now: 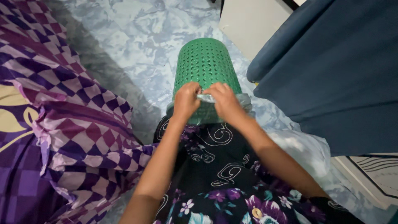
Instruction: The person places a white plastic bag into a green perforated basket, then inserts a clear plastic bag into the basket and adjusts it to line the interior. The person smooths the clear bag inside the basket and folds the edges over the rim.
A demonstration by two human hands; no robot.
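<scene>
Green perforated plastic fills the middle of the head view: a round basket stands upside down, or tipped away from the person, its closed end pointing up the frame and its open rim down at the person's lap. Around that rim sits a thin, translucent grey-white plastic bag, bunched along the near edge and showing on both sides of the basket.

Both hands meet at the rim. The left hand is curled shut, fingers pinching a fold of the bag against the basket wall. The right hand is likewise closed, thumb and fingers nipping the same strip of bag just beside the left, so the two hands nearly touch. Between them a short twisted length of the bag is stretched taut.

The basket rests against the person's knees, over a dark floral garment. To the left lies a purple and white chequered bedsheet; beneath the basket is pale blue marbled flooring, and to the right hangs a dark blue cloth

As a judgement, the step in hand looks like fitting or tightening the bag about the basket's rim, with the slack gathered at the front. The next move would call for keeping both pinches firm while the slack is drawn snug, without tearing so thin a film or letting the far side slip off the rim
</scene>
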